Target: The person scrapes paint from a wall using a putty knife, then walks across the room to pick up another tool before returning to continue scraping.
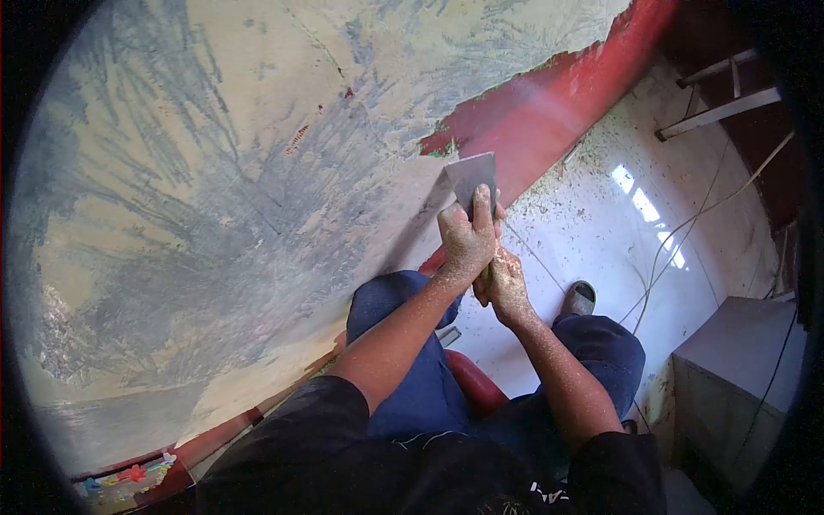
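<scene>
Left hand (pixel 468 240) and right hand (pixel 508 281) closed round scraper (pixel 472 178), at patchy wall's (pixel 257 197) ragged red edge. Floor (pixel 592 219) opens right of wall; shirt lettering (pixel 547 493), below wall, unreadable.

Glossy white tiled floor (pixel 601 268), pale grey box (pixel 742 348)
A thin pale cable (pixel 745 190) curves across, near a white ladder-like frame (pixel 719 114).

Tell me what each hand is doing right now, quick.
Left hand: closed on the scraper, one digit extended along it.
Right hand: closed just below the left, apparently also on the scraper; its grip is partly hidden.
</scene>
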Available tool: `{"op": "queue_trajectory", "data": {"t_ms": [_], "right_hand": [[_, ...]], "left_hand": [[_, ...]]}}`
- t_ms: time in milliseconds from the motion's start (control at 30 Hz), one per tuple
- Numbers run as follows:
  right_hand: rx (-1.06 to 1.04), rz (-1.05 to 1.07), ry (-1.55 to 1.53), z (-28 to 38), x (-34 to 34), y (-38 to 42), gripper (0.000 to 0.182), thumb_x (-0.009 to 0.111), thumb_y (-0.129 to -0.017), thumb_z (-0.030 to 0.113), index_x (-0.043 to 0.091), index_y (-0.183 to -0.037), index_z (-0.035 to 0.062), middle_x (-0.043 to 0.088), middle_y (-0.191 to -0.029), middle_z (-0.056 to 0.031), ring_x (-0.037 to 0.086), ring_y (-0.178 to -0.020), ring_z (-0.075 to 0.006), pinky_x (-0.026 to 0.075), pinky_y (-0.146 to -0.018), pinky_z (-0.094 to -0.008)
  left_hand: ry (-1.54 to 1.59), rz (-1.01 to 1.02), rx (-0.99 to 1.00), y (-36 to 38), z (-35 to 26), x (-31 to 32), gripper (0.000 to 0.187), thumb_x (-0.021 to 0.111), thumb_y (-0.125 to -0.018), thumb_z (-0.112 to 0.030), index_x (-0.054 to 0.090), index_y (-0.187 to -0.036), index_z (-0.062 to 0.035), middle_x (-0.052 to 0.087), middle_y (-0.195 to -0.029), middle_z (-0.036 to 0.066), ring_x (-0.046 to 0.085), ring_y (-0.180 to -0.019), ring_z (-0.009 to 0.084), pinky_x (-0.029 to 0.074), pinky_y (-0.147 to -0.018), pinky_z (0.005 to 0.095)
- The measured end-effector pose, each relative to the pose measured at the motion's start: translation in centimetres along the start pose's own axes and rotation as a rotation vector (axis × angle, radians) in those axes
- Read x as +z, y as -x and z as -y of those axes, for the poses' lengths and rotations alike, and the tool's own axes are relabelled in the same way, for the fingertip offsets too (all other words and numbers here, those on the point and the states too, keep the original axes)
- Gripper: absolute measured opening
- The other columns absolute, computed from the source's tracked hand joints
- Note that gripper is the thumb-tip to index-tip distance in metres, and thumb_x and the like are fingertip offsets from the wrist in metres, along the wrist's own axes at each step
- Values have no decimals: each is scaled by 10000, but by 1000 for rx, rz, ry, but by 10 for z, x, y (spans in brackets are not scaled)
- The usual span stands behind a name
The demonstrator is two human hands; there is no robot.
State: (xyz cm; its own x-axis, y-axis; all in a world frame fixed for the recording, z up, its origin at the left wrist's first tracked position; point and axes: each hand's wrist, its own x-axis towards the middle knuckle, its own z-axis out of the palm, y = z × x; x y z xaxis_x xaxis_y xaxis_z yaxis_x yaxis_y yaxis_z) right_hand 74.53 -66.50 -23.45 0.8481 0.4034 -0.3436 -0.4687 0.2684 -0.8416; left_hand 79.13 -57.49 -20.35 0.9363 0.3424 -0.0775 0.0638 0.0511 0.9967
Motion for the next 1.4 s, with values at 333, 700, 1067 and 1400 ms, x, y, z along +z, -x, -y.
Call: {"op": "queue_trajectory", "data": {"t_ms": [333, 700, 1067, 1400], "right_hand": [[-27, -57, 8, 17, 5, 7, 321, 390, -984, 275, 535, -816, 43, 455, -545, 13, 405, -452, -59, 312, -407, -234], [-113, -29, -3, 12, 10, 4, 462, 389, -955, 473, 490, -772, 61, 411, -455, -5, 333, -328, -88, 248, -307, -252], [23, -72, 35, 17, 13, 1, 415, 346, -987, 347, 510, -776, 31, 468, -530, -2, 415, -433, -86, 334, -390, -269], [-115, -29, 167, 32, 13, 2, 446, 339, -987, 369, 515, -768, 22, 485, -568, -9, 411, -471, -80, 336, -420, -264]], "left_hand": [[33, -31, 18, 4, -20, 8, 356, 466, -960, -294, 591, -884, 31, 569, -632, 43, 498, -450, 89, 399, -386, 227], [-37, 1, 100, 3, -28, 2, 349, 465, -958, -277, 603, -857, 27, 577, -613, 42, 502, -448, 85, 395, -388, 229], [-40, 12, 119, -4, -35, 1, 352, 462, -960, -285, 598, -847, 19, 570, -611, 31, 508, -463, 83, 400, -388, 225], [35, -5, 34, 5, -40, 4, 348, 472, -955, -268, 602, -848, 37, 577, -616, 36, 504, -451, 81, 386, -378, 225]]}}
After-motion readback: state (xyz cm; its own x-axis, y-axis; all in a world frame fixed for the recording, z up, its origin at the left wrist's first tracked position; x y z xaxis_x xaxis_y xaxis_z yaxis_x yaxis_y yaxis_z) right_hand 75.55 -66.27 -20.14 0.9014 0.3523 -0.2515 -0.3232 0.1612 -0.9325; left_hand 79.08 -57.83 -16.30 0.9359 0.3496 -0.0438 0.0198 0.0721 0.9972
